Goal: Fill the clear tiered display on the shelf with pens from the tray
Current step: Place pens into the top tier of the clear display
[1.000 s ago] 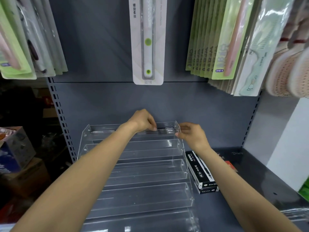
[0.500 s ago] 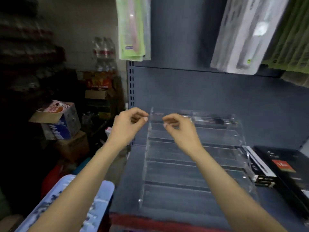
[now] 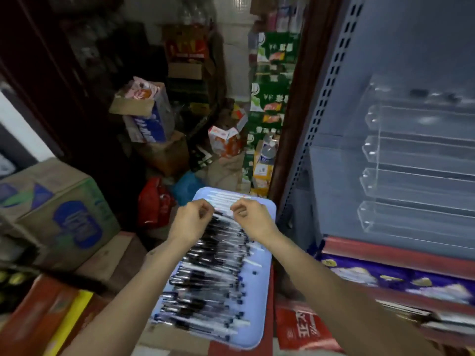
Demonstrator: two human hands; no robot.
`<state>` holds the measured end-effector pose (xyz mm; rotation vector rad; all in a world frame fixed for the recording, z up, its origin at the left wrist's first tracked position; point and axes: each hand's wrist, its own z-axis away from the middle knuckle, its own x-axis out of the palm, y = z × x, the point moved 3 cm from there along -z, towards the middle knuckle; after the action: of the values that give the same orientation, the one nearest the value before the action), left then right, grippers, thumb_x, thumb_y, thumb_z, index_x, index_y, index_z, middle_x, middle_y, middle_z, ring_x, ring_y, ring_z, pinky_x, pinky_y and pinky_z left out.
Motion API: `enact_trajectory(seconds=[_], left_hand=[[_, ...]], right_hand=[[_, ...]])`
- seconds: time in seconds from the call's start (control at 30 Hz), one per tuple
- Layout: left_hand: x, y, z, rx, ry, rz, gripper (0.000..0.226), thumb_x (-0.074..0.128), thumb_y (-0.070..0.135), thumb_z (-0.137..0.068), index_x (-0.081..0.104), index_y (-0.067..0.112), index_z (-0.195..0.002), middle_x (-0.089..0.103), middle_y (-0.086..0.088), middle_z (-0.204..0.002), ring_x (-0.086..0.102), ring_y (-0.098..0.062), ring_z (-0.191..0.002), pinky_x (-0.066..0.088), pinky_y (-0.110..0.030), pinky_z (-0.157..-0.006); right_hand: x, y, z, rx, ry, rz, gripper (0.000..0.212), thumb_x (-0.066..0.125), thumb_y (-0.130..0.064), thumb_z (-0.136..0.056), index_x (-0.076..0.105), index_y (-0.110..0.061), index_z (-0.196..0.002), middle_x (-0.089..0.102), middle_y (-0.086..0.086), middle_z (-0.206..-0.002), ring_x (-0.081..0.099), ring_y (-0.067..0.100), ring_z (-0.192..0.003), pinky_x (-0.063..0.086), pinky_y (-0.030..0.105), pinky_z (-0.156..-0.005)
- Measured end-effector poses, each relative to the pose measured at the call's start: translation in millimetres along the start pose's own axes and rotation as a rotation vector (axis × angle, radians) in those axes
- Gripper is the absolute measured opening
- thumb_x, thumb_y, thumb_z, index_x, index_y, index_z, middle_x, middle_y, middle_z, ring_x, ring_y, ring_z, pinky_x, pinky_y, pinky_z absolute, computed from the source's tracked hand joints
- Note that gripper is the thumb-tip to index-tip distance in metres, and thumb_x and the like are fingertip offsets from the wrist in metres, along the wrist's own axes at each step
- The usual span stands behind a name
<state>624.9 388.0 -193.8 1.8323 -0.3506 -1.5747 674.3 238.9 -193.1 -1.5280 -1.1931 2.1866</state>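
A light blue tray (image 3: 259,317) lies low at the centre, covered with several black and clear pens (image 3: 210,273). My left hand (image 3: 191,222) and my right hand (image 3: 253,218) hover over the tray's far end, fingers curled, thumb near forefinger, with nothing visibly held. The clear tiered display (image 3: 411,163) stands on the grey shelf at the right. Its top tier holds a few dark pens (image 3: 434,95), blurred; the lower tiers look empty.
Cardboard boxes (image 3: 59,211) sit at the left, with stacked cartons and bags behind the tray. A perforated shelf upright (image 3: 316,119) runs beside the display. The red shelf edge (image 3: 398,255) and packaged goods lie below at the right.
My view has swung left and down from the display to the tray. Both hands have left the display's top tier and now hover over the pens on the tray.
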Motion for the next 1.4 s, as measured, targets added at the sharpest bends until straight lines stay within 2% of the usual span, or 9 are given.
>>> enact_trajectory(seconds=[0.1, 0.3, 0.47, 0.6, 0.9, 1.07, 1.17, 1.3, 1.4], left_hand=[[20.2, -44.5, -3.5, 0.009, -0.112, -0.093, 0.018, 0.058, 0.007, -0.086, 0.069, 0.009, -0.099, 0.067, -0.015, -0.104, 0.064, -0.032, -0.097, 0.048, -0.037, -0.086], [37.3, -89.5, -15.3, 0.06, -0.225, -0.321, 0.035, 0.045, 0.015, -0.096, 0.054, 0.02, -0.129, 0.05, -0.006, -0.136, 0.046, -0.031, -0.122, 0.043, -0.04, -0.096], [35.3, -104.3, -26.9, 0.065, -0.253, -0.224, 0.03, 0.048, 0.008, -0.094, 0.059, 0.013, -0.122, 0.054, -0.014, -0.124, 0.048, -0.034, -0.117, 0.041, -0.038, -0.098], [34.1, -106.9, -32.1, 0.028, -0.254, -0.136, 0.028, 0.054, 0.003, -0.091, 0.062, 0.005, -0.118, 0.053, -0.019, -0.12, 0.053, -0.032, -0.111, 0.035, -0.024, -0.096], [27.3, -115.0, -39.2, -0.097, -0.278, 0.117, 0.018, 0.07, 0.011, -0.081, 0.07, 0.006, -0.099, 0.069, -0.006, -0.106, 0.062, -0.017, -0.098, 0.04, -0.016, -0.083], [23.4, -114.4, -35.0, -0.086, -0.225, 0.277, 0.013, 0.069, 0.008, -0.082, 0.07, 0.004, -0.094, 0.069, -0.008, -0.097, 0.06, -0.013, -0.085, 0.046, -0.012, -0.075], [16.9, -108.2, -34.0, -0.081, -0.169, 0.376, 0.009, 0.069, 0.008, -0.082, 0.068, 0.009, -0.09, 0.068, -0.007, -0.091, 0.061, -0.016, -0.082, 0.048, -0.018, -0.075], [5.5, -91.7, -34.1, -0.29, 0.018, 0.828, 0.02, 0.067, 0.006, -0.083, 0.06, 0.007, -0.102, 0.064, -0.001, -0.08, 0.061, -0.005, -0.07, 0.047, -0.008, -0.06], [1.4, -62.9, -33.8, -0.358, -0.065, 1.101, 0.006, 0.061, 0.011, -0.089, 0.062, 0.007, -0.085, 0.065, 0.004, -0.065, 0.058, -0.008, -0.07, 0.048, -0.012, -0.061]], right_hand=[[37.9, 21.8, -5.1, 0.075, -0.043, 0.086, 0.031, 0.048, -0.01, -0.097, 0.055, -0.008, -0.126, 0.057, 0.012, -0.131, 0.056, 0.029, -0.114, 0.043, 0.038, -0.099], [69.8, 48.8, -26.6, 0.147, -0.127, 0.375, 0.039, 0.044, -0.012, -0.098, 0.046, -0.013, -0.137, 0.05, 0.016, -0.128, 0.057, 0.034, -0.1, 0.051, 0.044, -0.083], [76.4, 57.4, -35.4, 0.178, -0.085, 0.307, 0.027, 0.05, -0.008, -0.095, 0.058, -0.012, -0.12, 0.06, 0.014, -0.119, 0.06, 0.033, -0.1, 0.051, 0.048, -0.086], [77.3, 59.0, -35.7, 0.195, -0.053, 0.23, 0.018, 0.053, -0.012, -0.093, 0.062, -0.009, -0.109, 0.063, 0.015, -0.11, 0.062, 0.031, -0.094, 0.053, 0.045, -0.081], [74.8, 56.9, -31.7, 0.16, -0.071, 0.17, 0.013, 0.055, -0.011, -0.094, 0.059, -0.015, -0.082, 0.066, 0.007, -0.089, 0.061, 0.023, -0.08, 0.052, 0.038, -0.074], [69.5, 51.6, -29.9, 0.142, -0.072, 0.124, 0.012, 0.054, -0.012, -0.095, 0.063, -0.005, -0.092, 0.067, 0.016, -0.097, 0.059, 0.027, -0.084, 0.048, 0.038, -0.078], [61.1, 43.3, -26.2, 0.103, -0.036, 0.066, 0.016, 0.055, -0.011, -0.094, 0.065, 0.0, -0.1, 0.066, 0.016, -0.1, 0.059, 0.029, -0.091, 0.042, 0.026, -0.08], [45.8, 30.4, -20.1, 0.116, 0.055, -0.171, 0.014, 0.058, -0.007, -0.092, 0.064, 0.001, -0.101, 0.059, 0.002, -0.079, 0.053, 0.026, -0.081, 0.048, 0.035, -0.089], [32.2, 16.4, -15.8, 0.143, 0.092, -0.351, 0.017, 0.057, -0.005, -0.091, 0.062, 0.002, -0.106, 0.055, 0.001, -0.078, 0.054, 0.027, -0.08, 0.05, 0.032, -0.089]])
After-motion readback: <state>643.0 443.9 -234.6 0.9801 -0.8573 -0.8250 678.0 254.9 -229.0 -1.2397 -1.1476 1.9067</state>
